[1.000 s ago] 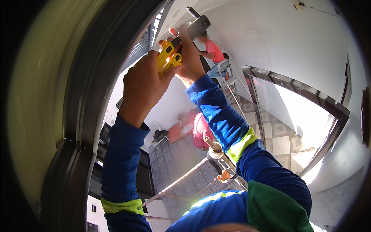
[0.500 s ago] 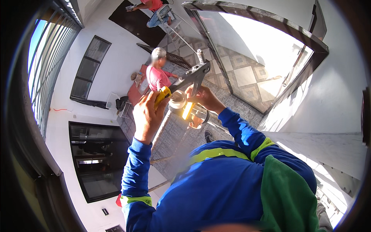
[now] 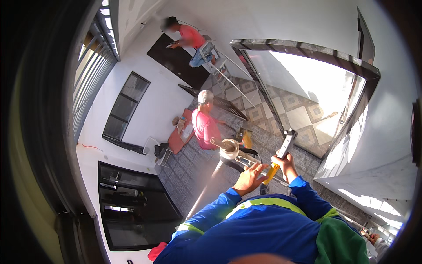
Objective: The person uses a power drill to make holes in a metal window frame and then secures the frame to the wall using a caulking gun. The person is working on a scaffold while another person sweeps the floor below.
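Observation:
My right hand [image 3: 287,166] is wrapped round a hand riveter [image 3: 286,143] with a grey metal body and yellow handles. The tool's head points up and away from me, over the paved floor. Close beside the yellow handle, my left hand [image 3: 250,178] lies with its fingers stretched out toward the tool. Its thumb is near the handle's lower end; whether they touch, I cannot tell. Just beyond my left hand is a cream round piece [image 3: 229,150] with a short peg-like end sticking out.
A person in a pink shirt [image 3: 205,127] stands below, facing right. Farther off, another person [image 3: 191,37] sits on a stepladder [image 3: 215,66] by a dark door. To the right is a large dark-framed opening [image 3: 307,46]. A metal grille [image 3: 94,66] runs along the left.
The riveter, earlier spread between both hands, has moved right and nearer to me with its handles closer together. My left hand has come off its handle. The view has shifted.

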Demonstrator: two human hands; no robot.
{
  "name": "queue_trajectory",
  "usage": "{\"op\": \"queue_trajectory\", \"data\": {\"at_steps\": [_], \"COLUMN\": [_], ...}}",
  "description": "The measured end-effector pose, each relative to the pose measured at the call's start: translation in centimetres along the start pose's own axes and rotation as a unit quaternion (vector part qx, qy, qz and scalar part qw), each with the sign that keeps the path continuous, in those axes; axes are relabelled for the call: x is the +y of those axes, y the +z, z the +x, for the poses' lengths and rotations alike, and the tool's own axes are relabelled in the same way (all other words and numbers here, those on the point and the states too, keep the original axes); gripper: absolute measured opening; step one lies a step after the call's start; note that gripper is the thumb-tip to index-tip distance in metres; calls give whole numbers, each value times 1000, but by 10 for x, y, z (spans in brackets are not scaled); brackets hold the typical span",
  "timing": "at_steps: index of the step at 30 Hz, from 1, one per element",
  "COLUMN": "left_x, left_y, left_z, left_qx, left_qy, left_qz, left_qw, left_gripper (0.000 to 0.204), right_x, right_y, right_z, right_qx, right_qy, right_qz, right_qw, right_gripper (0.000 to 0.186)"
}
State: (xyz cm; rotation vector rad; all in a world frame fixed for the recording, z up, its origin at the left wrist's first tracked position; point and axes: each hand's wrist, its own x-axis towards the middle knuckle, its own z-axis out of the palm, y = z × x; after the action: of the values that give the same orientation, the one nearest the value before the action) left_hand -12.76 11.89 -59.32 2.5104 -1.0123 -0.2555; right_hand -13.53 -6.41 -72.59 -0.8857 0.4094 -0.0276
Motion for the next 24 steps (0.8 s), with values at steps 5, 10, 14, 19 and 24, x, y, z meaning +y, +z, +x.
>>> {"op": "queue_trajectory", "data": {"at_steps": [5,10,14,19,24], "left_x": [-38,-69,-91,-100,-33], "left_y": [-42,-118,-130,-97,-132], "left_z": [23,67,93,101,134], "left_qx": [-16,67,42,-81,-87], "left_qy": [-18,-41,-19,37,118], "left_qz": [-117,-181,-164,-202,-144], "left_qw": [993,980,985,975,979], "left_gripper": [41,35,34,35,34], "right_x": [31,69,120,179,193], "right_y": [-134,-226,-270,-311,-329], "right_z": [-39,-128,-173,-224,-267], "right_qx": [136,246,371,522,631], "right_qy": [-187,-191,-207,-289,-254], "right_qz": [-389,-430,-344,-192,-128], "right_qw": [892,848,837,779,722], "right_gripper": [38,54,59,52,49]}}
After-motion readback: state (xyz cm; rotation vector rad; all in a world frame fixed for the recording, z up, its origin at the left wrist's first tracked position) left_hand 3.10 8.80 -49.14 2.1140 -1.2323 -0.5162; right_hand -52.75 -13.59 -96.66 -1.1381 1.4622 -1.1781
